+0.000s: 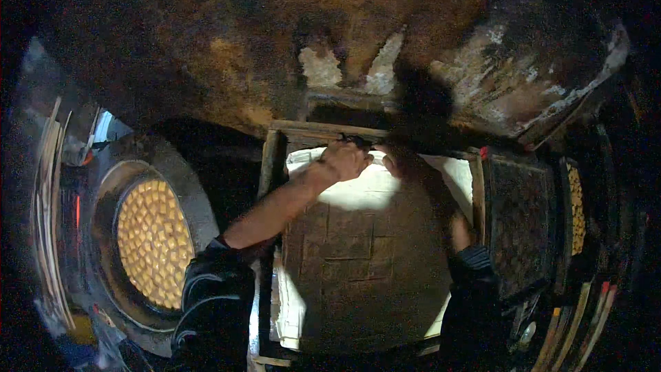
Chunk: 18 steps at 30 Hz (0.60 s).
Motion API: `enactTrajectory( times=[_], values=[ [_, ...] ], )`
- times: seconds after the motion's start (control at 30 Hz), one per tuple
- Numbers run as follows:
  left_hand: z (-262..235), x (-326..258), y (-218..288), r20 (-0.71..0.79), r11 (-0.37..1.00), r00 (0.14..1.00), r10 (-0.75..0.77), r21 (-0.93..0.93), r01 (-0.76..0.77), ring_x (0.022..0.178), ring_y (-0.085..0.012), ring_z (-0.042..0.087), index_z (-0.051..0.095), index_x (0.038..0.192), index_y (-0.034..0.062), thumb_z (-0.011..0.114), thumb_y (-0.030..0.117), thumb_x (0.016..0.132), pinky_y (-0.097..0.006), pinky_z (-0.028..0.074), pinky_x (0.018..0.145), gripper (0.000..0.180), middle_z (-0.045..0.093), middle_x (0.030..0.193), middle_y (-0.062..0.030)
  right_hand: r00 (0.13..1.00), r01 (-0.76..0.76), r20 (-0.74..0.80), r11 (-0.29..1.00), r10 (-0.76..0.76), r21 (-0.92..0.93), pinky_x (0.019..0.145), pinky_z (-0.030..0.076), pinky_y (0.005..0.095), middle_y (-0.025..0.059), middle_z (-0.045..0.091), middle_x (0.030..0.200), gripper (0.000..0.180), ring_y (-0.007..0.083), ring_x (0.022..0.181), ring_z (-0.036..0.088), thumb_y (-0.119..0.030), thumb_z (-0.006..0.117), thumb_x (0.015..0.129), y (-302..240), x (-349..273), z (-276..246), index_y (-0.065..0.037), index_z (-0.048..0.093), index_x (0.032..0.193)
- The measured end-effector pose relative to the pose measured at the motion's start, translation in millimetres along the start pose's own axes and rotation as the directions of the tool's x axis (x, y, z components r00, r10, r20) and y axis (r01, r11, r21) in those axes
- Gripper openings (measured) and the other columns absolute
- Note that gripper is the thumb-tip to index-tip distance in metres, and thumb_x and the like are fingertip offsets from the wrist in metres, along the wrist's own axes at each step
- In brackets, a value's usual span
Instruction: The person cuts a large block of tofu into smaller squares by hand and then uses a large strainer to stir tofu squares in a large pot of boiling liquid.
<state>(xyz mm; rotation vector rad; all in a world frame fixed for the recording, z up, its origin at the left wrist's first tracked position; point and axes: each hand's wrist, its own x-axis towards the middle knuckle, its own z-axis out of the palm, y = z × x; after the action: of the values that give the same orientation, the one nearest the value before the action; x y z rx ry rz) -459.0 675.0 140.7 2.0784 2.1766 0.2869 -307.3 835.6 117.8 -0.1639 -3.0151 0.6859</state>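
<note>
A large white slab (344,196), tofu by its look, lies in a wooden frame (323,129) in front of me. Shallow straight lines cross its face, and much of it is in shadow. Both my arms reach to its far edge. There my left hand (344,160) is closed, its fingers curled by a small dark thing (357,141) that I cannot identify. Close on its right, my right hand (399,162) is bent inward at the same edge, partly in shadow. What its closed fingers hold is hidden.
At the left stands a large round pan (110,217) with many golden cubes (155,241). Right of the frame is a dark tray (520,213), then a narrow tray of yellow pieces (576,207). Wooden sticks (582,320) lean at lower right; a stained wall (241,41) rises behind.
</note>
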Motion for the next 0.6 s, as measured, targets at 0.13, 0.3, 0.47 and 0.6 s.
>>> enactTrajectory(
  times=[0.13, 0.3, 0.47, 0.6],
  values=[
    [36, 23, -3, 0.164, 0.993, 0.981, -0.098, 0.076, 0.087, 0.092, -0.0326, 0.062, 0.064, 0.1, 0.0059, 0.041, 0.041, 0.092, -0.045, 0.048, 0.084, 0.043, 0.064, 0.095, -0.0183, 0.988, 0.122, -0.093, 0.992, -0.126, -0.044, 0.088, 0.043, 0.0394, 0.0195, 0.056, 0.104, 0.038, 0.0327, 0.099, 0.056, -0.004, 0.056, 0.079, 26, 7, 31, 0.0, 0.05, 0.117],
    [44, 44, -11, 0.278, 0.945, 0.96, -0.021, -0.307, 0.11, 0.098, -0.0345, 0.058, 0.06, 0.106, 0.0021, 0.047, 0.048, 0.085, -0.042, 0.045, 0.089, 0.052, 0.061, 0.102, -0.0205, 0.985, 0.166, -0.062, 0.974, -0.159, 0.155, 0.087, 0.044, 0.0382, 0.0177, 0.057, 0.103, 0.037, 0.0299, 0.1, 0.057, -0.001, 0.058, 0.077, 28, -7, 8, -0.001, 0.051, 0.113],
    [54, 42, -41, 0.34, 0.896, 0.939, -0.055, -0.399, 0.197, 0.105, -0.0327, 0.055, 0.058, 0.112, 0.0041, 0.049, 0.052, 0.081, -0.042, 0.042, 0.092, 0.058, 0.059, 0.112, -0.0189, 0.997, 0.072, -0.048, 0.973, -0.063, 0.218, 0.082, 0.047, 0.0385, 0.0177, 0.059, 0.105, 0.032, 0.0296, 0.099, 0.059, -0.005, 0.057, 0.08, 6, 4, 8, -0.001, 0.051, 0.112],
    [35, 52, -8, 0.288, 0.931, 0.949, -0.127, -0.297, 0.214, 0.102, -0.0327, 0.057, 0.059, 0.111, 0.0047, 0.049, 0.057, 0.08, -0.041, 0.043, 0.092, 0.062, 0.06, 0.109, -0.019, 0.985, -0.16, 0.081, 0.983, 0.153, 0.09, 0.079, 0.048, 0.0388, 0.02, 0.06, 0.103, 0.03, 0.032, 0.094, 0.061, -0.008, 0.055, 0.083, 12, -7, 4, -0.001, 0.051, 0.112]
  ],
)
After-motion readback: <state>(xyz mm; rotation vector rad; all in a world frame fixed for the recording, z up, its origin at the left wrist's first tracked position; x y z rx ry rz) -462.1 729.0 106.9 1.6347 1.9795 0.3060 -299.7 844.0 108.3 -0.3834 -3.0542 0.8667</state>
